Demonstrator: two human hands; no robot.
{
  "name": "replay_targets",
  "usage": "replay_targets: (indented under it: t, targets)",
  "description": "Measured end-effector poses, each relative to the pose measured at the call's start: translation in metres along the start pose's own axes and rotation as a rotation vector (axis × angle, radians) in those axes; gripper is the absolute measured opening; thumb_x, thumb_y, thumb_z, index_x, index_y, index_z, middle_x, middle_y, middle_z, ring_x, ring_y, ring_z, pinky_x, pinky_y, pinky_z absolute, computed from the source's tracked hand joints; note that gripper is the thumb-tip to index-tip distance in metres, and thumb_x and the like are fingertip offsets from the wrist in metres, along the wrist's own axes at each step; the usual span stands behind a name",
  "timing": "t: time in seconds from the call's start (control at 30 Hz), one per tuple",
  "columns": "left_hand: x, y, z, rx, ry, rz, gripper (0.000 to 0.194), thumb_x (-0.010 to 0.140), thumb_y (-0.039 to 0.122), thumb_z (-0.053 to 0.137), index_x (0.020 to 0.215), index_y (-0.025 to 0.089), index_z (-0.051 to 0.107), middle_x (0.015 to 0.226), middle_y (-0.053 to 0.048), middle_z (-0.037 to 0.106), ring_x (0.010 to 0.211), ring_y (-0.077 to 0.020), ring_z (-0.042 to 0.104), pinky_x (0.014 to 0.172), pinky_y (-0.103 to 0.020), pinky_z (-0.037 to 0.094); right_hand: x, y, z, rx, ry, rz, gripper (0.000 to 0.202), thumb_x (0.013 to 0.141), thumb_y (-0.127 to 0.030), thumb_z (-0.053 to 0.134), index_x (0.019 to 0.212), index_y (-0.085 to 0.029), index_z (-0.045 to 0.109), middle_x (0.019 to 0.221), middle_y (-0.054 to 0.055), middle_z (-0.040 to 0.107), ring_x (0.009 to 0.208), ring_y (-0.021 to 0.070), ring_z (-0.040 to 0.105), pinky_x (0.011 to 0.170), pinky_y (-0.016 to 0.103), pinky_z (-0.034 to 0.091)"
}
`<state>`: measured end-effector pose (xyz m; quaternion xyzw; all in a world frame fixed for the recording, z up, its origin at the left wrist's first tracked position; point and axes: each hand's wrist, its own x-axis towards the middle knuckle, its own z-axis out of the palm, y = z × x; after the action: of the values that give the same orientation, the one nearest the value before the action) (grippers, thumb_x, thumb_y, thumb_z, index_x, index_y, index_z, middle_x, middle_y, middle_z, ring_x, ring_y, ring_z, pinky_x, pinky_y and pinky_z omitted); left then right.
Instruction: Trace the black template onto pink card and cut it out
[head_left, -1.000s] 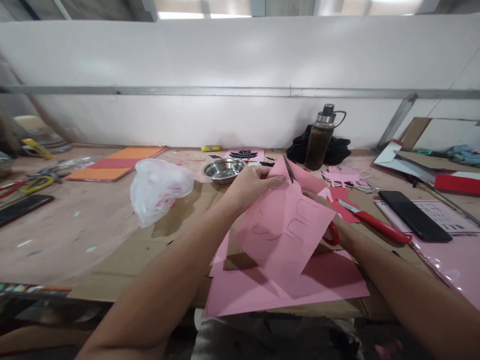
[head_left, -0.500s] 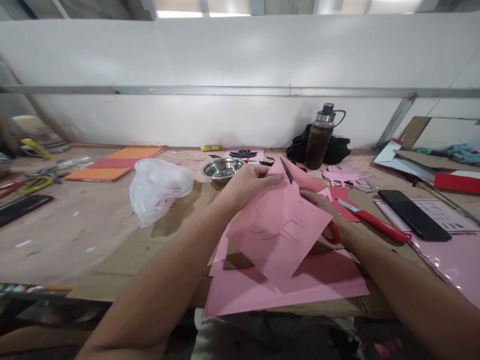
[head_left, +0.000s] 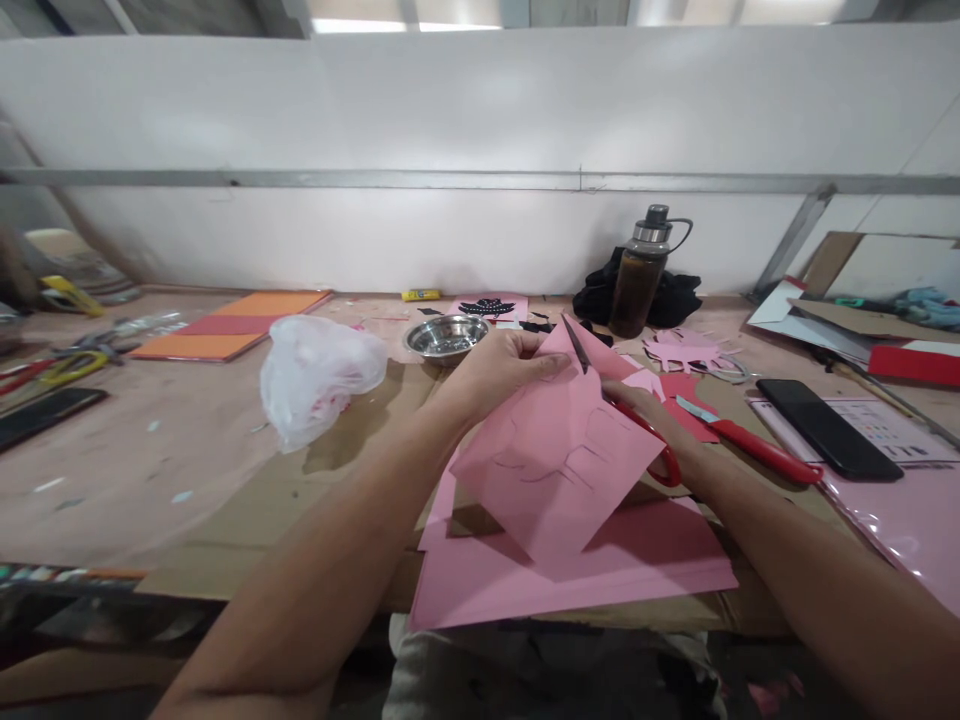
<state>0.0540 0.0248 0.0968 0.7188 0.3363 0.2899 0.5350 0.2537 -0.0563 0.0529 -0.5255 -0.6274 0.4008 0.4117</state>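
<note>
A sheet of pink paper (head_left: 555, 470) with drawn dark outlines is held tilted above the table. My left hand (head_left: 514, 365) is closed on its upper left edge, thumb on the near face. Red-handled scissors (head_left: 665, 465) are in my right hand (head_left: 634, 400), whose fingers are partly hidden behind the paper. Their dark blade (head_left: 576, 345) lies across the upper part of the sheet, along a cut. Beneath rests a stack of pink sheets (head_left: 585, 590) on brown cardboard (head_left: 277, 530).
A steel bowl (head_left: 445, 340) and white plastic bag (head_left: 315, 375) stand left of the hands. Rightward lie a red-handled utility knife (head_left: 765, 452), a phone (head_left: 829, 430) and a pink paper cutout (head_left: 686, 350). A bottle (head_left: 641, 275) stands behind; orange sheets (head_left: 262, 304) lie far left.
The pink paper has tilted slightly, its lower part shifting a little left. More of the red scissor handle shows beside the right hand. Both hands keep their hold.
</note>
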Motion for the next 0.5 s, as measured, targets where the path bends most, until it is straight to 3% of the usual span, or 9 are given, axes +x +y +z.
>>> replay_targets:
  t: [0.2,0.4,0.5]
  targets:
    - [0.001,0.001,-0.002,0.002,-0.004,0.014,0.024,0.077,0.041,0.072,0.077,0.017,0.072,0.07,0.0,0.065,0.057,-0.0104,0.055,0.051,-0.021,0.04,0.001,-0.003,-0.001,-0.012,-0.061,-0.051,0.021,0.087,-0.033,0.059,0.1,-0.024,0.072,0.102,0.004,0.072,0.1,0.0271,0.063,0.086,0.037,0.049]
    - [0.001,0.003,-0.006,0.09,-0.008,0.05,0.037,0.076,0.042,0.072,0.058,0.018,0.051,0.058,0.004,0.045,0.051,-0.0073,0.039,0.047,-0.021,0.028,0.005,0.01,-0.002,0.058,-0.014,0.033,0.02,0.087,-0.036,0.056,0.077,-0.022,0.066,0.083,0.004,0.067,0.08,0.023,0.06,0.07,0.034,0.048]
    - [-0.001,0.004,-0.006,0.1,-0.009,0.057,0.038,0.076,0.041,0.071,0.058,0.018,0.048,0.058,0.005,0.04,0.051,-0.007,0.035,0.048,-0.022,0.025,0.006,0.012,-0.002,0.081,0.0,0.061,0.025,0.088,-0.041,0.053,0.077,-0.022,0.064,0.077,0.003,0.064,0.073,0.0207,0.057,0.065,0.032,0.046]
